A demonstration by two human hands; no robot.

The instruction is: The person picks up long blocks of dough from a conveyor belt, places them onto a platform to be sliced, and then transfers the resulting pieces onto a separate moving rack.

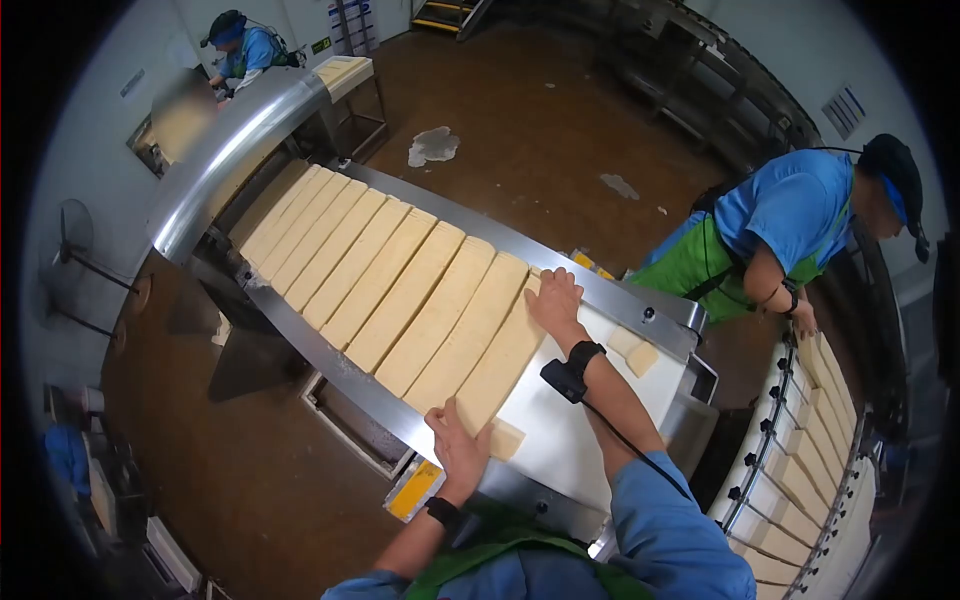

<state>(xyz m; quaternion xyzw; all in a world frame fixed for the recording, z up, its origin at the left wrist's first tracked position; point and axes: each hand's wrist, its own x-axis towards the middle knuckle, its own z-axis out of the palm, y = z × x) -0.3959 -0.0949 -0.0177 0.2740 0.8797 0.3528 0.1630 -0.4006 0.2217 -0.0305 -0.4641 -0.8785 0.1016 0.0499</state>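
Note:
Long pale strips of what looks like dough (385, 265) lie side by side across a white conveyor belt (570, 425). My left hand (460, 452) grips the near end of the last strip (500, 360), thumb and fingers on either side of it. At the far end of that same strip, my right hand (556, 303) has its fingers curled over the edge. A small cut piece (507, 438) lies beside my left thumb. Another offcut (635, 352) rests on the belt to the right of my right wrist.
Metal side rails (335, 345) border the belt, and a curved steel cover (235, 140) spans its far end. To the right, a co-worker (780, 215) reaches to a second conveyor (765, 450) carrying similar strips. Another person (245, 50) stands beyond the cover. A fan (75, 232) is at left.

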